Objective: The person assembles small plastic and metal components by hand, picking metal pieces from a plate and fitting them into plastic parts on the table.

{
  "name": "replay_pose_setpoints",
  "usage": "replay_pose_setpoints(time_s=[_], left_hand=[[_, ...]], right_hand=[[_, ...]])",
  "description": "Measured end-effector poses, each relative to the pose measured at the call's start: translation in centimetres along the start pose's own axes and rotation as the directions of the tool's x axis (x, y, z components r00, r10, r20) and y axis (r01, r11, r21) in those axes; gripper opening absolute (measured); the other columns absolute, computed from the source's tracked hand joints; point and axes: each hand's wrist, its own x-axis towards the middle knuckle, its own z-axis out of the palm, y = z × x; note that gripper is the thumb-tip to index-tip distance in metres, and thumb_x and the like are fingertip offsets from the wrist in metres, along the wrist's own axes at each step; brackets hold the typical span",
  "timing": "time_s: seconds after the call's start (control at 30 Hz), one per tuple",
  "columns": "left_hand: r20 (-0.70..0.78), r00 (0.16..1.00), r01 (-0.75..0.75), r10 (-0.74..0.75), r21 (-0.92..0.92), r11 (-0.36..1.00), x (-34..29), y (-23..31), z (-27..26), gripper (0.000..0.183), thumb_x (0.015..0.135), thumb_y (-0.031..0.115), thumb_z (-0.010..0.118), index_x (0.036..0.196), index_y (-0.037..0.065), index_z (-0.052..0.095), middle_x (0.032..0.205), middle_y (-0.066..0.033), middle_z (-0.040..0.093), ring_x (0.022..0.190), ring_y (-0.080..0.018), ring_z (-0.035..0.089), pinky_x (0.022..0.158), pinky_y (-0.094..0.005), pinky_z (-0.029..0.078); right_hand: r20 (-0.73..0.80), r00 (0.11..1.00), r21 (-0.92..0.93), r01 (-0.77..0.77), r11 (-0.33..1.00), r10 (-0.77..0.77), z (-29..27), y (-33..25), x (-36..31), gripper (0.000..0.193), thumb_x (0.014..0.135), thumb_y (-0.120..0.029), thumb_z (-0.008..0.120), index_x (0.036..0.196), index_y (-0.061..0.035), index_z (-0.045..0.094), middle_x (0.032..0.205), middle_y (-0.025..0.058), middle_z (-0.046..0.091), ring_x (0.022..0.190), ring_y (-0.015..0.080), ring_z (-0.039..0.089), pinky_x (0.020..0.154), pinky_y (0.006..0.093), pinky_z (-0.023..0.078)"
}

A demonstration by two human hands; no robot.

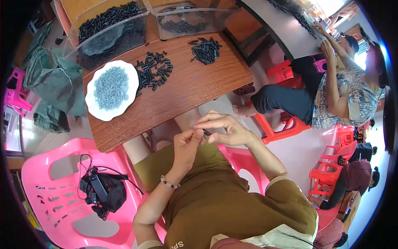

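Note:
In front of my lap, my two hands meet around a small black tube-like piece (pixel 206 132). My left hand (pixel 188 145) pinches it between thumb and fingers, a beaded bracelet on the wrist. From the other side, the thumb of my right hand (pixel 227 129) comes up to the piece, while its fingers arch over the left fingertips. Beyond the hands, a loose pile of short black pieces (pixel 155 69) lies on the brown wooden table (pixel 166 106). A tighter pile of black pieces (pixel 206 50) is farther right. A white scalloped plate (pixel 93 108) holds many small clear pieces (pixel 111 88).
Two clear plastic bins (pixel 114 31) with black pieces stand along the table's far side. A pink chair (pixel 49 166) at left carries a black bag and cables (pixel 103 189). Another person (pixel 344 95) sits at a grey table (pixel 277 25) on the right, near red stools (pixel 286 124).

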Motion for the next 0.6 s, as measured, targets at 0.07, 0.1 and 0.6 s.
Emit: replay_pose_setpoints(time_s=[0.07,0.1,0.6], left_hand=[[0.014,1.0,-0.004,0.004,-0.023,1.0,0.0,-0.1,0.0,0.029,0.092,0.027,0.061,0.082,0.001,0.067,0.072,0.0004,0.061,0.066,-0.006,0.051,0.062,-0.0214,0.04],[0.026,1.0,-0.007,0.008,-0.046,0.999,0.0,-0.2,0.0,0.028,0.092,0.027,0.061,0.084,0.001,0.067,0.073,0.0008,0.061,0.066,-0.0055,0.051,0.063,-0.0215,0.041],[0.113,0.979,0.201,-0.17,-0.375,0.905,0.0,0.2,0.4,0.021,0.086,0.017,0.068,0.098,-0.001,0.068,0.087,-0.0022,0.066,0.07,-0.0067,0.054,0.066,-0.0213,0.043]], right_hand=[[-0.023,1.0,0.031,0.005,1.0,-0.005,0.3,0.0,0.0,0.051,0.077,-0.039,0.072,0.114,-0.0044,0.065,0.107,0.0082,0.065,0.096,0.0219,0.054,0.086,0.0365,0.042],[-0.045,0.999,0.055,0.006,0.998,-0.003,0.5,-0.1,0.0,0.045,0.076,-0.032,0.074,0.112,-0.0052,0.067,0.102,0.0075,0.065,0.093,0.0205,0.054,0.085,0.0351,0.042],[-0.172,0.981,0.061,0.097,0.993,-0.086,1.0,-0.1,-0.1,0.038,0.072,-0.022,0.078,0.103,-0.0036,0.069,0.08,0.0038,0.065,0.079,0.0177,0.054,0.078,0.0337,0.043]])
